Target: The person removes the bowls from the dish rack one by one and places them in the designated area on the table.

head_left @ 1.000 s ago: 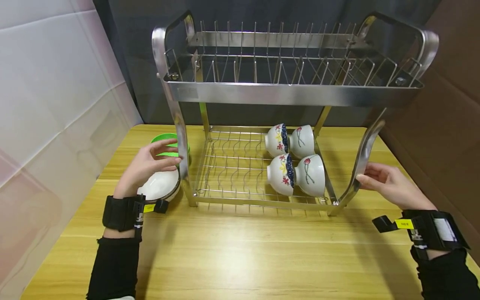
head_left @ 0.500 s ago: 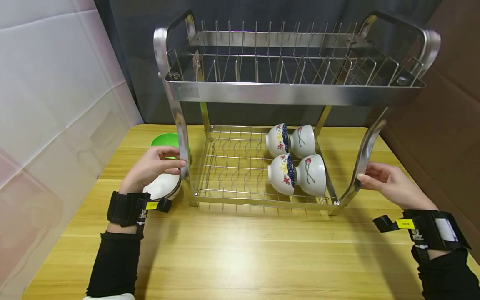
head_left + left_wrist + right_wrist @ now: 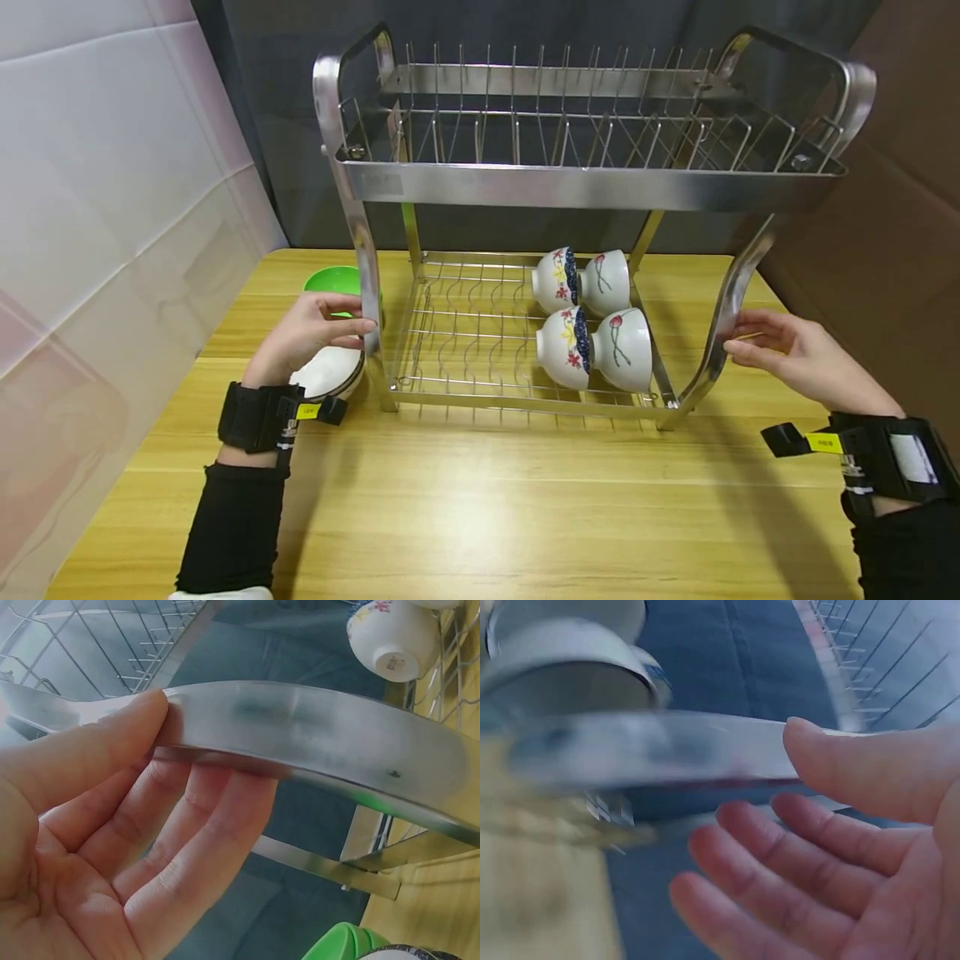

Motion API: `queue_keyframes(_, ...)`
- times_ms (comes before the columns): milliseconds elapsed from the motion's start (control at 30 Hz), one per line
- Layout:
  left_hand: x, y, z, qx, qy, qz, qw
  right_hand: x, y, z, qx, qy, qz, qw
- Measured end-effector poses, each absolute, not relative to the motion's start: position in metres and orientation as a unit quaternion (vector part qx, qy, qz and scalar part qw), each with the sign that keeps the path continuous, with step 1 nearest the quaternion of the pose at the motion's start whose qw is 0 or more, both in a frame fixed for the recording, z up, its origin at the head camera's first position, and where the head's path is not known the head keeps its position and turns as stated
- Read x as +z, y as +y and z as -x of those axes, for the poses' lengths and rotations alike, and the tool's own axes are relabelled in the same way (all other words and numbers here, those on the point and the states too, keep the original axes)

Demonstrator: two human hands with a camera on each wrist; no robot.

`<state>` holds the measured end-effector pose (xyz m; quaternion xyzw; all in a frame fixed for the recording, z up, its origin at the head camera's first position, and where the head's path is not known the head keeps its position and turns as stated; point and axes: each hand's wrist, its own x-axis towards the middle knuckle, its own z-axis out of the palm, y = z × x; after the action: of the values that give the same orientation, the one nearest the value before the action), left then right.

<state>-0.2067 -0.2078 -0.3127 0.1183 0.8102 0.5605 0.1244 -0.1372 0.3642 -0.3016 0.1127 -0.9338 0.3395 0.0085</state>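
L hand [image 3: 307, 332] pinches rack [image 3: 525, 185]; R hand [image 3: 798, 358] fingers spread. 4 bowls [image 3: 622, 350] racked, ctr-R; green bowl [image 3: 330, 279], white bowl [image 3: 327, 371] off, mid-L.

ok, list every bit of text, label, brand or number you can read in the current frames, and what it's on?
Nothing is legible enough to quote.
Yellow tag on the left wrist strap: print too small.
Yellow tag on the right wrist strap: print too small.
White patch on the right wrist strap: can't tell if printed.
Small mark on the foot of a flowered bowl: unreadable.
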Motion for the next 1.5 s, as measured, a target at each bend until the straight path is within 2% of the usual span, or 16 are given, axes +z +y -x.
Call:
queue_keyframes(233,-0.311,-0.210,0.206,0.551,0.817,-0.119,0.119,-0.262,0.351,0.112,0.275,-0.951,-0.069,0.123)
queue_keyframes(400,-0.309,-0.209,0.205,0.553,0.815,-0.123,0.120,-0.250,0.328,0.099,0.295,-0.933,-0.104,0.177)
queue_keyframes(567,-0.309,-0.209,0.204,0.555,0.814,-0.119,0.120,-0.262,0.293,0.110,0.267,-0.940,-0.156,0.144)
queue_keyframes(833,-0.312,-0.205,0.205,0.555,0.815,-0.118,0.119,-0.304,0.241,0.136,0.282,-0.943,-0.178,0.005)
queue_keyframes(1300,-0.313,-0.206,0.205,0.554,0.816,-0.111,0.123,-0.328,0.202,0.163,0.329,-0.939,-0.094,-0.020)
queue_keyframes(1500,-0.312,-0.205,0.205,0.547,0.821,-0.110,0.123,-0.333,0.196,0.171,0.356,-0.932,-0.047,-0.054)
